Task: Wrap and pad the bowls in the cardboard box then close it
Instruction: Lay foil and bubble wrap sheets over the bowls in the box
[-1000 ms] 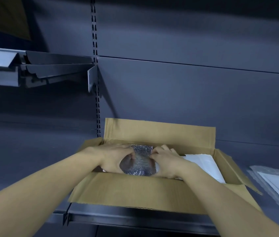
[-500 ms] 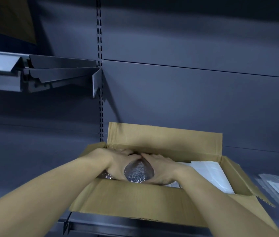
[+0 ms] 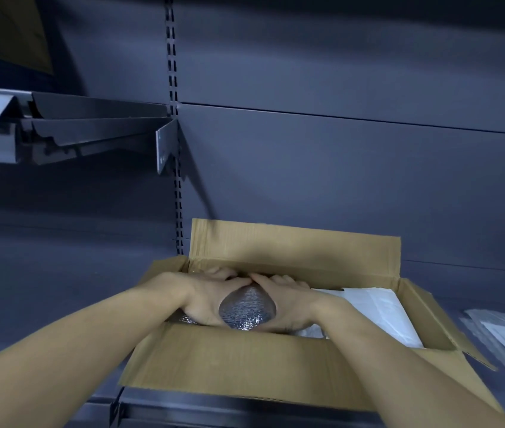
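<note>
Cupping the bubble-wrapped bowl (image 3: 246, 307) inside the cardboard box (image 3: 245, 366), both hands

The left hand (image 3: 205, 296) and right hand (image 3: 291, 299) have drawn together round the bubble-wrapped bowl (image 3: 246, 307); their fingers (image 3: 265, 281) now meet over its far side.

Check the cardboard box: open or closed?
Open. The cardboard box has its flaps spread; left hand and right hand cup a bubble-wrapped bundle inside.

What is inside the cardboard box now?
Inside the cardboard box, the left hand and right hand hold a bubble-wrapped bundle; white padding lies to its right. What the wrap covers and the box floor are hidden.
</note>
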`<state>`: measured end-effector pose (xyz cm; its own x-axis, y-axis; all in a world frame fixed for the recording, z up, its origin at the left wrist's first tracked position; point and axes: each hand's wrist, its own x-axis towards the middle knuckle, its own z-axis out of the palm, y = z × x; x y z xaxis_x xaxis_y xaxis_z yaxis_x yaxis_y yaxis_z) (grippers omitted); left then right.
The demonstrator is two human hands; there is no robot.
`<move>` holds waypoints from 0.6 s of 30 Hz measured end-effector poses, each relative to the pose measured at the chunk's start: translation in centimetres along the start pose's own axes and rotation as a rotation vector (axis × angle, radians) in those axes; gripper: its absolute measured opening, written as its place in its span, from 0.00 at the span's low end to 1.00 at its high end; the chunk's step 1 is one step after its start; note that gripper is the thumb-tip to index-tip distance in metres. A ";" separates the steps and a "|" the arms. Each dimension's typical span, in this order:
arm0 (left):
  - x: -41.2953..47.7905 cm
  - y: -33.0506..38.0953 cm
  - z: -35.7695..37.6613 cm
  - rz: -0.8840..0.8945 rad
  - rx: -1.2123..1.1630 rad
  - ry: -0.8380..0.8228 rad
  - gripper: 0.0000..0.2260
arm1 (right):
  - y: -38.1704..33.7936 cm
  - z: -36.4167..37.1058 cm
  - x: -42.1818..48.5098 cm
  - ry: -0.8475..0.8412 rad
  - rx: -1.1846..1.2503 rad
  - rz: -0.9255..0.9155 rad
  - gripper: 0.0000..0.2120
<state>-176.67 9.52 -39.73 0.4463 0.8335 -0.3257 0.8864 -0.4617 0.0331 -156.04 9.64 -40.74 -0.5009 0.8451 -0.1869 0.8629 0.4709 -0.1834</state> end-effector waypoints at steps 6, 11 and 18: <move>-1.1 -0.2 0.8 0.068 -0.049 0.167 0.44 | -1.0 -0.6 -1.4 0.026 -0.063 -0.044 0.52; -2.5 -0.8 0.9 0.075 -0.152 0.281 0.51 | -1.9 -0.8 -1.6 0.016 -0.055 -0.028 0.46; -4.4 -2.1 0.9 0.080 -0.264 0.406 0.38 | -2.9 -1.4 -1.3 0.076 -0.096 -0.064 0.39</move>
<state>-180.66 6.55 -39.19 0.4796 0.8738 0.0806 0.8248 -0.4803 0.2984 -157.82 7.56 -38.62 -0.5520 0.8274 -0.1035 0.8334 0.5437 -0.0990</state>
